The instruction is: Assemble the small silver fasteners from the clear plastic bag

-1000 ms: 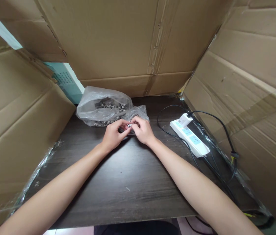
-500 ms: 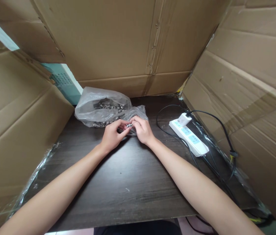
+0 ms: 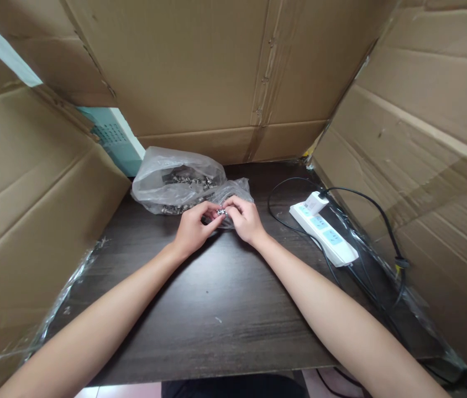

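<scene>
Between the fingertips of both hands is a small shiny metal part (image 3: 221,212), too small to name its kind. My left hand (image 3: 195,228) pinches it from the left, thumb and forefinger closed on it. From the right, my right hand (image 3: 246,219) grips its other side with bent fingers. Just behind the hands lies a clear plastic bag (image 3: 154,179), its mouth gaping, with many small metal pieces (image 3: 194,181) inside. A crumpled fold of the bag lies under and behind my right hand.
A white power strip (image 3: 326,235) with a plugged-in white adapter (image 3: 316,203) lies to the right, black cables (image 3: 366,194) looping around it. Cardboard walls (image 3: 200,72) enclose the dark wooden table (image 3: 192,320) at the back and both sides.
The whole view has shifted slightly, so everything sits a little further right. My fingers have turned a little on the metal part; both hands still hold it.
</scene>
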Motion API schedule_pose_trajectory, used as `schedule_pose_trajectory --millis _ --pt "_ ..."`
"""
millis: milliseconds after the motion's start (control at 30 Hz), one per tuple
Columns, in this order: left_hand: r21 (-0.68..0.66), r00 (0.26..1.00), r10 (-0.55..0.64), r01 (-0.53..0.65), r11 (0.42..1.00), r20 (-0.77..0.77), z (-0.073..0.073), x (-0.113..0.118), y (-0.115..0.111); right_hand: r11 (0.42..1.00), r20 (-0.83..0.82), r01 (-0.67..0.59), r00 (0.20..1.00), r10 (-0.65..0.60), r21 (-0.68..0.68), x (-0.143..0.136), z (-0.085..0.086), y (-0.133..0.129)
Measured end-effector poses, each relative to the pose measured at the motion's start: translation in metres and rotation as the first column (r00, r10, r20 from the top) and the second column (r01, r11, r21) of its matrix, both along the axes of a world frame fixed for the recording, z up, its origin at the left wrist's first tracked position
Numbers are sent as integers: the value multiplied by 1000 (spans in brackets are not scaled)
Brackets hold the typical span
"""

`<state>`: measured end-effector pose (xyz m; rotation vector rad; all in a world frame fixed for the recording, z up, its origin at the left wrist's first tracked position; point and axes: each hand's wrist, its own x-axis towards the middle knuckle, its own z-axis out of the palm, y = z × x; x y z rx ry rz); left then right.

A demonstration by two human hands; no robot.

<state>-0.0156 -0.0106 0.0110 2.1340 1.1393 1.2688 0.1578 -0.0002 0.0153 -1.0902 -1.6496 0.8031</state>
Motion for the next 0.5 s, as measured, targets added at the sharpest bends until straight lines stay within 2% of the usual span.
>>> schedule_pose_trajectory --millis 267,367,500 --pt "7 1000 -11 11 1000 0 -1 0 0 999 81 39 996 -40 14 0 1 -1" --pt "3 1000 -8 8 1000 -2 -1 0 0 998 43 53 998 -54 16 -1 3 -2" --pt "7 1000 -1 1 1000 -11 -1 -1 0 1000 -10 12 1000 -12 18 -1 2 -2"
